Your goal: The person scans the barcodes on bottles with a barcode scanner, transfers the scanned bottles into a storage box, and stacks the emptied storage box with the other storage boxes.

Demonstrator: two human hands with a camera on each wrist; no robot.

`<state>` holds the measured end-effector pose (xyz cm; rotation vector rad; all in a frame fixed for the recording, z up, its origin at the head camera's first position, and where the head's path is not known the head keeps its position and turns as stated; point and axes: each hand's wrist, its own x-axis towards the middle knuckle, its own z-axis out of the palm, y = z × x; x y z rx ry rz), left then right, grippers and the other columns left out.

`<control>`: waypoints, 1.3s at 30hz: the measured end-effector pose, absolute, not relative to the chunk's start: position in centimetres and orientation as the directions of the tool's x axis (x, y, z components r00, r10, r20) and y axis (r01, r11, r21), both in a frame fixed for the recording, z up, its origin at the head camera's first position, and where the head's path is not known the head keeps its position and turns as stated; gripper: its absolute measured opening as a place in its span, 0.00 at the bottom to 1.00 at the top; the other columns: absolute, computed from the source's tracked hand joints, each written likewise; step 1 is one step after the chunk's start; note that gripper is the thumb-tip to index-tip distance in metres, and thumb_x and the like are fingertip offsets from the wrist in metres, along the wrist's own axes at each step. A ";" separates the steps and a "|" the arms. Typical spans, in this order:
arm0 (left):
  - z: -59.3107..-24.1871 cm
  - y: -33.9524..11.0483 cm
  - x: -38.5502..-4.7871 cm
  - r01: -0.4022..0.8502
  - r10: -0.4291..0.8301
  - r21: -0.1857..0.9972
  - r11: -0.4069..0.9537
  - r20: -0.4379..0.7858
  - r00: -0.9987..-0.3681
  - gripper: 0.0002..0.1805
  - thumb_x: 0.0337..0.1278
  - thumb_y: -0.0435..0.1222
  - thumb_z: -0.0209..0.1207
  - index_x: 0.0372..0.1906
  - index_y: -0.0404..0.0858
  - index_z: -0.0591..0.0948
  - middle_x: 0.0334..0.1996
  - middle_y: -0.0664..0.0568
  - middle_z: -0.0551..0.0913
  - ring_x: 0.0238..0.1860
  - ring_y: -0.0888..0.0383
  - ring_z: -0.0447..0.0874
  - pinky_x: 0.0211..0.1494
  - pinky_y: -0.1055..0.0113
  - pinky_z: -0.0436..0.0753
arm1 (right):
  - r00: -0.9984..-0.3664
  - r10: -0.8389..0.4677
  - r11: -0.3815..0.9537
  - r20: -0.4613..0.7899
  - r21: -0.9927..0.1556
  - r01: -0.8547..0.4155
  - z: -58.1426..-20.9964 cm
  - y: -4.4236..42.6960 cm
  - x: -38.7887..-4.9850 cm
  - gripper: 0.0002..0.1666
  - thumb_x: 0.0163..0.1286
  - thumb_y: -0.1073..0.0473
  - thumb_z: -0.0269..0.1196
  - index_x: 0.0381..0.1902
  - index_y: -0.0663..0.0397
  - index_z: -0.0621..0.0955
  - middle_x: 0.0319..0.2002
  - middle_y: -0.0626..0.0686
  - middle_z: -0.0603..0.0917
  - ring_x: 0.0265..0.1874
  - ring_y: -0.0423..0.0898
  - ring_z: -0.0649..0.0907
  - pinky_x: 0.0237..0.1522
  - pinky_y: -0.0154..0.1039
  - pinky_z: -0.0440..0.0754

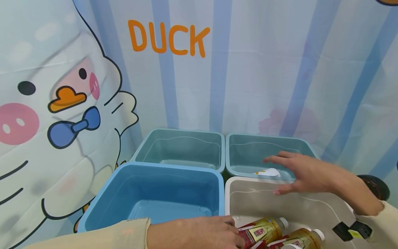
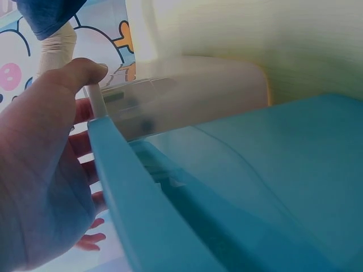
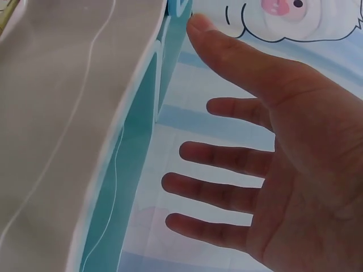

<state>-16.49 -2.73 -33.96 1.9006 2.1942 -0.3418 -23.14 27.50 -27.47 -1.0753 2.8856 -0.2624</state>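
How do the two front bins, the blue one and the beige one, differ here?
Colour: the blue bin is a strong blue; the beige bin is pale greyish beige.
Contents: the beige bin holds bottles with white caps; nothing shows inside the visible part of the blue bin.
Shared: both are open-topped with rounded corners.

Bottles point(image 1: 265, 229) in front-right bin point(image 1: 261, 199)
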 end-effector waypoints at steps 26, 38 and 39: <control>-34.0 -2.8 -16.5 0.990 0.940 -0.040 0.134 -0.311 -0.139 0.31 0.62 0.59 0.66 0.70 0.63 0.78 0.61 0.73 0.79 0.55 0.76 0.73 0.69 0.76 0.62 | -0.675 -0.707 0.675 -0.210 -0.486 -0.555 -32.1 29.4 -19.9 0.38 0.62 0.37 0.74 0.69 0.30 0.75 0.63 0.46 0.79 0.51 0.42 0.79 0.46 0.49 0.86; -34.0 -2.8 -16.5 0.989 0.937 -0.017 0.149 -0.319 -0.146 0.32 0.61 0.58 0.67 0.70 0.63 0.78 0.61 0.73 0.78 0.55 0.76 0.73 0.69 0.76 0.62 | -0.588 -0.774 0.580 -0.234 -0.635 -0.511 -34.6 31.4 -19.2 0.30 0.69 0.50 0.72 0.66 0.36 0.76 0.54 0.39 0.80 0.44 0.37 0.80 0.40 0.40 0.84; -34.0 -2.8 -16.5 0.989 0.937 -0.013 0.149 -0.316 -0.146 0.32 0.61 0.58 0.67 0.70 0.63 0.78 0.61 0.73 0.79 0.55 0.76 0.73 0.69 0.76 0.62 | -0.580 -0.782 0.571 -0.229 -0.638 -0.517 -34.7 31.6 -19.2 0.29 0.70 0.50 0.71 0.67 0.37 0.75 0.53 0.39 0.80 0.44 0.36 0.80 0.40 0.39 0.84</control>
